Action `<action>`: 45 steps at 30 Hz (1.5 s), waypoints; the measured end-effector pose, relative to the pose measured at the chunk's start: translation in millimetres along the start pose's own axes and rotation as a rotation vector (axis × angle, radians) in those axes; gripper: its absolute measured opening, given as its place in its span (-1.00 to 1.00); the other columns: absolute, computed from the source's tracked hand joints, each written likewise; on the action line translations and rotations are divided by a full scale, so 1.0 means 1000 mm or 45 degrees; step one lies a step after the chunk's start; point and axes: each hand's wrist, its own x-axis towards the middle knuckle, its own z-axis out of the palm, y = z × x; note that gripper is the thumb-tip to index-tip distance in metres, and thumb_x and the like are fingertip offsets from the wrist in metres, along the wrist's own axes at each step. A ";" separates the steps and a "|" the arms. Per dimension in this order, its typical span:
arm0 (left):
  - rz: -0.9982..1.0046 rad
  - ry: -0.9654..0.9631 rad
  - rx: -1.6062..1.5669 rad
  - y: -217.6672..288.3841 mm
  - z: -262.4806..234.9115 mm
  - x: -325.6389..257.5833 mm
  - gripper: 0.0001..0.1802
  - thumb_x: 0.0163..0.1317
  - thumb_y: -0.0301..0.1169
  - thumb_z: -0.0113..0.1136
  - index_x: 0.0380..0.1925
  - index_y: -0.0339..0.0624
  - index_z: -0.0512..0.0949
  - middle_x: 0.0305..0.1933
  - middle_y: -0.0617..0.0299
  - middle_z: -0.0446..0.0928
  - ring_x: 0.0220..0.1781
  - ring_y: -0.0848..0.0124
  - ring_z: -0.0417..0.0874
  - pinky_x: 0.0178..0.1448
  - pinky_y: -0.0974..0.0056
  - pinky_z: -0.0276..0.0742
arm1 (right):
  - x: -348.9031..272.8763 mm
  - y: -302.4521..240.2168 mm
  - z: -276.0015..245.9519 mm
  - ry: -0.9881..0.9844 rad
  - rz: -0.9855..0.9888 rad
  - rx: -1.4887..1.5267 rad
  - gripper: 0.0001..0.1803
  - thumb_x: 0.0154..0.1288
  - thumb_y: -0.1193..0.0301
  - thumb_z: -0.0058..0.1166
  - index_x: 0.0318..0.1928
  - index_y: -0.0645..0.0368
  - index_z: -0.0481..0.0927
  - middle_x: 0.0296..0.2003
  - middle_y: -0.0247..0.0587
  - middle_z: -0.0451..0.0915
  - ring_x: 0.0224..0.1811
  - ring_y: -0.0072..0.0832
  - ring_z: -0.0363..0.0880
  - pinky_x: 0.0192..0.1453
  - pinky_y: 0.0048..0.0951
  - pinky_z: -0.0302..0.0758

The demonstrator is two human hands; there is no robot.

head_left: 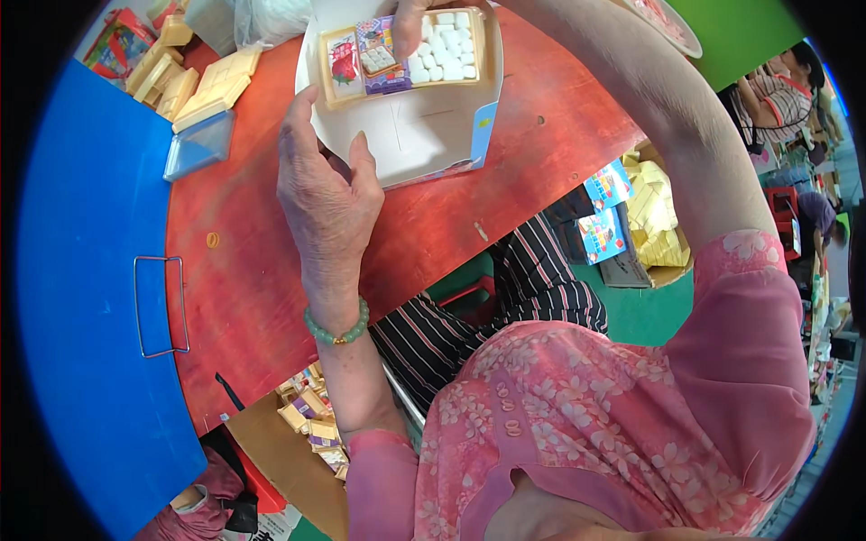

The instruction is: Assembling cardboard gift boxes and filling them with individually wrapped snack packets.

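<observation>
Cardboard box (pixel 419 144), white, open: left hand (pixel 329 194) spread loosely around its near-left corner; right hand (pixel 410 27), thumb on the cream plastic tray (pixel 484 54) inside, grip hidden; keeping that level seems best.

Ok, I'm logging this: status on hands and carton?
Left hand at near-left corner of open carton; right hand at tray of white pieces inside; plastic case left, apart from carton.

Bright light falls across my red table (pixel 253 298); soft shadow greys my white box (pixel 419 135); the table's left edge bows.
</observation>
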 end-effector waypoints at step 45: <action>0.437 0.111 0.247 0.036 0.024 -0.022 -0.36 0.11 -0.55 0.24 0.22 -0.41 0.28 0.32 -0.27 0.21 0.37 -0.14 0.28 0.37 0.00 0.33 | 0.050 0.019 -0.008 0.126 -0.172 -1.182 -0.55 0.10 0.37 0.30 0.03 0.17 0.56 -0.16 -0.27 0.64 -0.08 -0.45 0.53 0.05 -0.36 0.45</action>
